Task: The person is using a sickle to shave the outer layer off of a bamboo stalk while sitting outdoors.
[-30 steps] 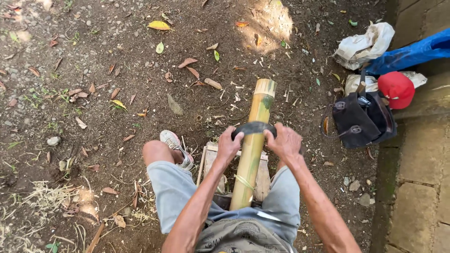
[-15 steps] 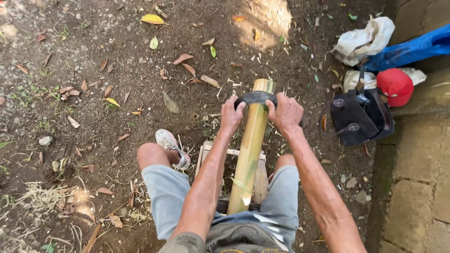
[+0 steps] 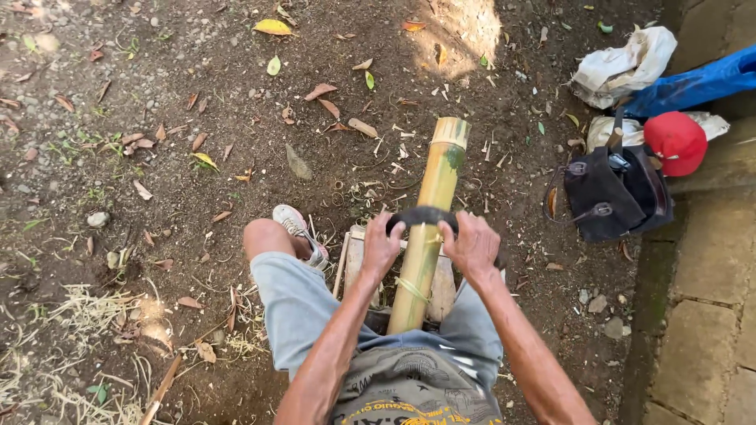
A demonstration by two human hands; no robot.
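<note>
Our left hand [image 3: 383,245] and right hand [image 3: 472,245] have fingers curled tight around a curved blade [image 3: 425,216] straddling the bamboo [image 3: 429,220] between our knees; a slip could drive it toward our legs.

The near end of the long yellow-green bamboo pole [image 3: 431,228] vanished between the knees. The curved dark blade [image 3: 424,215] had both ends buried under the fingers [image 3: 391,230] — its handles unseen. The crumpled blue plastic sheet [image 3: 697,85] was cut off at the right edge.
</note>
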